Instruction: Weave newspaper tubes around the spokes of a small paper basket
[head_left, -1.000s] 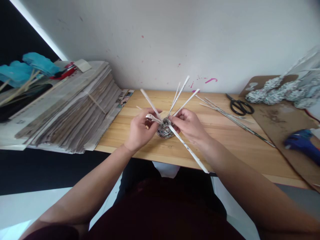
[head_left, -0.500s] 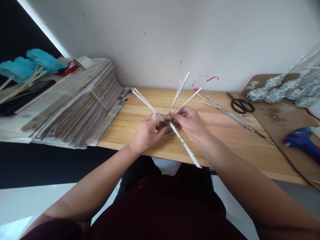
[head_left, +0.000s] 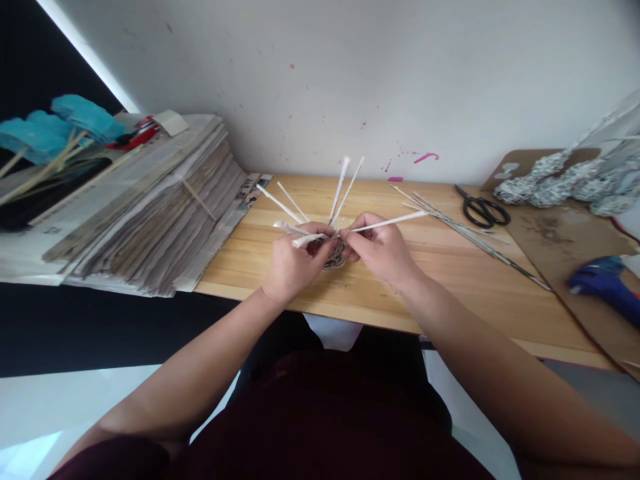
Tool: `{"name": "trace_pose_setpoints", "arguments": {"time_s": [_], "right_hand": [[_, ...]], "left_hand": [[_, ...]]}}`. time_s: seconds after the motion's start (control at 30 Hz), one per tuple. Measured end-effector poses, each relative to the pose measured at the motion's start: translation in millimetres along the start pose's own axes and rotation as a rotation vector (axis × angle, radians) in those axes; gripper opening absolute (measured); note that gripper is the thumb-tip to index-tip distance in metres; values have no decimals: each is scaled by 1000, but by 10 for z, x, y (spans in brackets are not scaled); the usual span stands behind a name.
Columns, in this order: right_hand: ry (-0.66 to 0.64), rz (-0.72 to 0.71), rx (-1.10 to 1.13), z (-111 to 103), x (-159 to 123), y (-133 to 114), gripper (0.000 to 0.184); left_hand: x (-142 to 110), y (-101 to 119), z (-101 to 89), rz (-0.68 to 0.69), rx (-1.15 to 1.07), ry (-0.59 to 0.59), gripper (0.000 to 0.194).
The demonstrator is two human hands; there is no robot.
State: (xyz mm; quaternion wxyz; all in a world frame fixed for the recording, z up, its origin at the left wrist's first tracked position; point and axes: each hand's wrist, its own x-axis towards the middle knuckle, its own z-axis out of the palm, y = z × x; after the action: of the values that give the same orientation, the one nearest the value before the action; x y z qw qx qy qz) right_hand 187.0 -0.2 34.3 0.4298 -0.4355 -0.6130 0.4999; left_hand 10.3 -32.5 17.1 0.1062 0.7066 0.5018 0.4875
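Observation:
A small round woven paper piece (head_left: 334,259) is held low over the wooden table, several white rolled-paper strips fanning out from it. My left hand (head_left: 295,260) is closed on its left side, thumb in front, with strip ends sticking out past the fingers. On the other side my right hand (head_left: 374,245) pinches a white rolled-paper strip (head_left: 395,221) close to the woven edge; its free end points right. Upright strips (head_left: 341,190) stand toward the wall. The fingers hide part of the weave.
Loose paper strips (head_left: 467,233) lie right of my hands, near black scissors (head_left: 483,208). Farther right are brown cardboard (head_left: 540,233), a blue glue gun (head_left: 607,283) and woven paper bundles (head_left: 555,177). A tall newspaper stack (head_left: 155,207) stands at left, blue-topped sticks (head_left: 75,123) on it.
The strip that pointed down toward me now points right from my right fingers. The woven piece has turned, and its other strips stand at different angles. Both hands stay almost in place.

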Motion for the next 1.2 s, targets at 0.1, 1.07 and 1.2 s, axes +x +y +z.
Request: {"name": "trace_pose_setpoints", "arguments": {"time_s": [0.1,1.07,1.2], "right_hand": [[22,-171,-114,-17,-25,35,21],[25,-345,-486,-121,25,-257,36],[33,-207,-421,-190,55,-193,19]], "left_hand": [[-7,3,-2,-20,16,4,12],[232,-217,42,-43,-326,-44,7],[244,-296,38,-54,-483,-53,5]]}}
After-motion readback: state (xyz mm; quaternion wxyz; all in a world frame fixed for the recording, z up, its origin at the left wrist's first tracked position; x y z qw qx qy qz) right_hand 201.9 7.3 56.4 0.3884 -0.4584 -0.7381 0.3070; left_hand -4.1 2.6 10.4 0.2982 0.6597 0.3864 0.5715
